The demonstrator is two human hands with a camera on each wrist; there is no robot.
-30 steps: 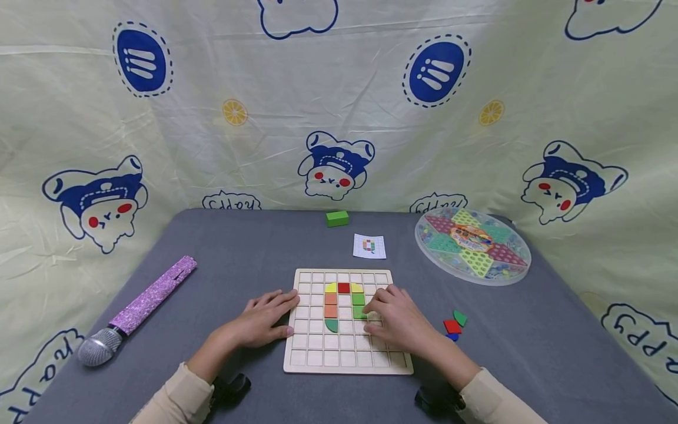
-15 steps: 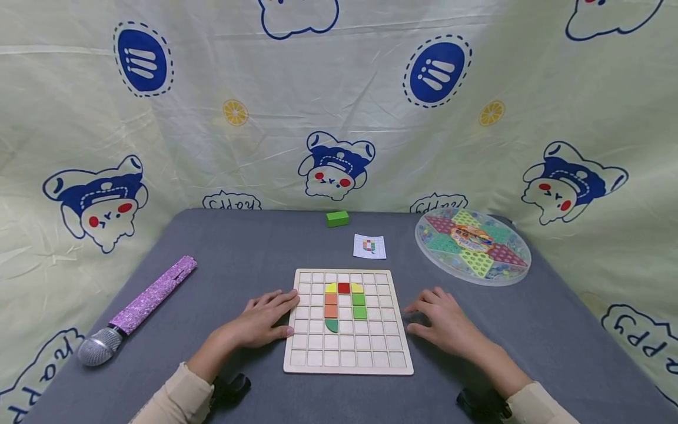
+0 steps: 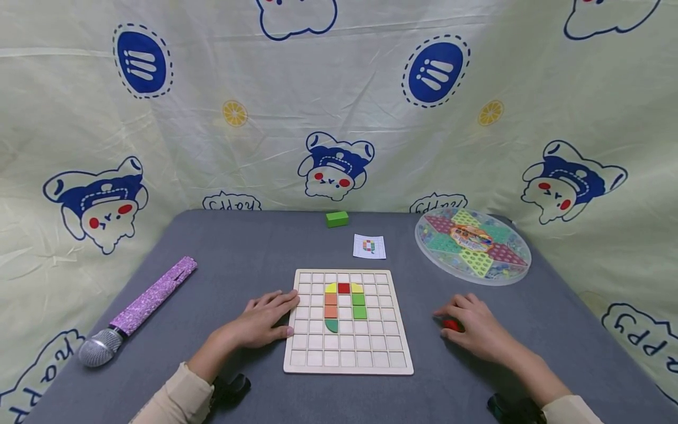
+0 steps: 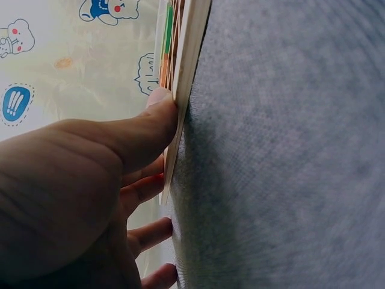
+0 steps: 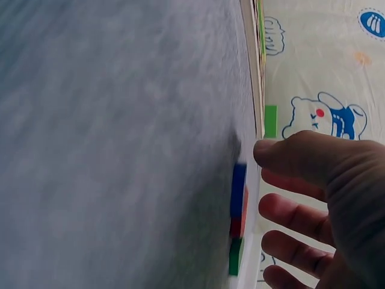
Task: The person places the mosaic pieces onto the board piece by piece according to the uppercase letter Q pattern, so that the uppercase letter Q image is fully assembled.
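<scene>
My left hand [image 3: 262, 321] rests along the left edge of a wooden grid board [image 3: 349, 356], thumb and fingertips on its rim. On the board, an arch of flat pieces has a red square [image 3: 344, 288] between two yellow rounded pieces, orange squares [image 3: 331, 305] down the left and green squares [image 3: 358, 305] down the right. A dark green quarter-circle [image 3: 332, 325] sits under the orange ones. My right hand [image 3: 477, 327] hovers right of the board, over a loose red piece [image 3: 452, 325]. In the right wrist view, blue [image 5: 239, 189] and green pieces [image 5: 236, 257] lie beside it, below the parted fingers.
A small pattern card [image 3: 369, 246] and a green block [image 3: 337, 219] lie beyond the board. Back right is a round Chinese checkers board [image 3: 473, 246]; a glittery pink microphone [image 3: 153, 300] lies at left. A printed curtain hangs behind the table.
My right hand has left the green square on the board and moved right to the loose pieces, partly covering them. My left hand has stayed on the board's edge.
</scene>
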